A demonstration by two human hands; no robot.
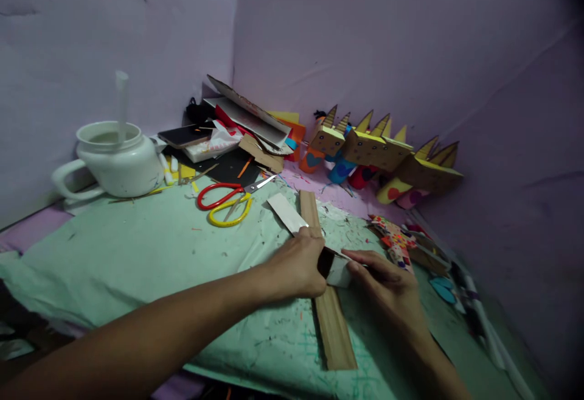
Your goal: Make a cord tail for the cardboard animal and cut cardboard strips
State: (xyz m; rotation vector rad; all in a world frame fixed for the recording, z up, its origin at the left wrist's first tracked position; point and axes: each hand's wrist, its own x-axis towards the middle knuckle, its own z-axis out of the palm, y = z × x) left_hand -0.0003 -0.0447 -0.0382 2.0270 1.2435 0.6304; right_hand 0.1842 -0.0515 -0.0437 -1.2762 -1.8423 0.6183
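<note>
My left hand (pixel 296 266) presses down on a white paper strip (pixel 286 212) that lies across a long wooden ruler (pixel 335 327) on the green sheet (pixel 137 248). Its fingers are curled over the strip. My right hand (pixel 387 281) sits just right of it, fingers pinched on the near end of the white strip (pixel 338 270) and perhaps a thin tool I cannot make out. A dark patch shows between the two hands.
Red and yellow scissors (pixel 225 202) lie behind the hands. A white teapot-like vessel (pixel 114 159) stands at the left. A pile of card and paper scraps (pixel 241 135) fills the corner. Cardboard horned figures (pixel 387 153) line the right wall, with coloured cut-outs (pixel 396 242) nearby.
</note>
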